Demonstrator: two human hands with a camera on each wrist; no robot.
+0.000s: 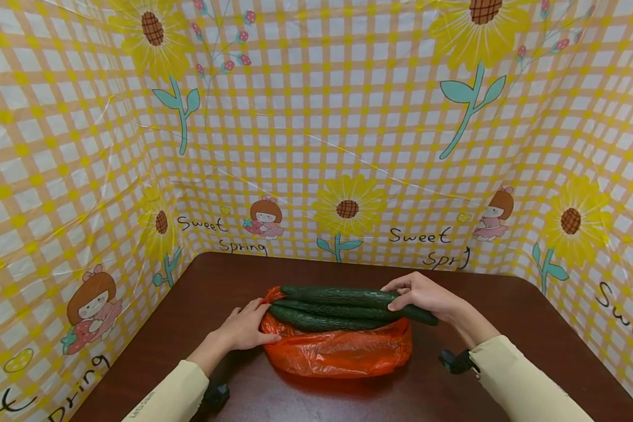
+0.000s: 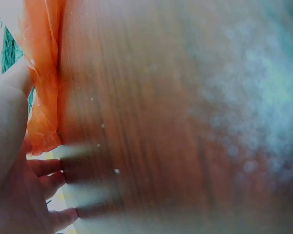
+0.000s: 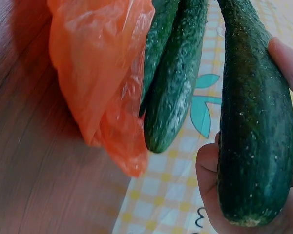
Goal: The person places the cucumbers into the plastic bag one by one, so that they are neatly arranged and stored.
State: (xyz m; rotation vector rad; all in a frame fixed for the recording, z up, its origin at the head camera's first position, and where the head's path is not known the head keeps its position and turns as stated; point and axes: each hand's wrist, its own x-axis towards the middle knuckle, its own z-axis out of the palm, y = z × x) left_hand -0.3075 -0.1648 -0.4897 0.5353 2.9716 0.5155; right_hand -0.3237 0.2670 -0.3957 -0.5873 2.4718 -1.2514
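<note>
The right hand (image 1: 427, 293) grips a dark green cucumber (image 3: 256, 122) near its right end, with thumb and fingers on opposite sides; its rounded tip sticks out past the palm. Other cucumbers (image 1: 322, 321) lie side by side in the mouth of a thin orange plastic bag (image 1: 337, 354). In the right wrist view the held cucumber is apart from the other cucumbers (image 3: 176, 97) at this end. At the bag's left end, the left hand (image 1: 245, 325) rests with fingers spread, its thumb against the bag's edge. The left wrist view shows its fingertips low beside the orange plastic (image 2: 44, 97).
A dark brown wooden table (image 1: 232, 375) lies under the bag. A checked sheet (image 1: 337, 117) with sunflowers and cartoon girls rises behind it and on both sides. Dark wrist cameras (image 1: 456, 360) are strapped below both cuffs.
</note>
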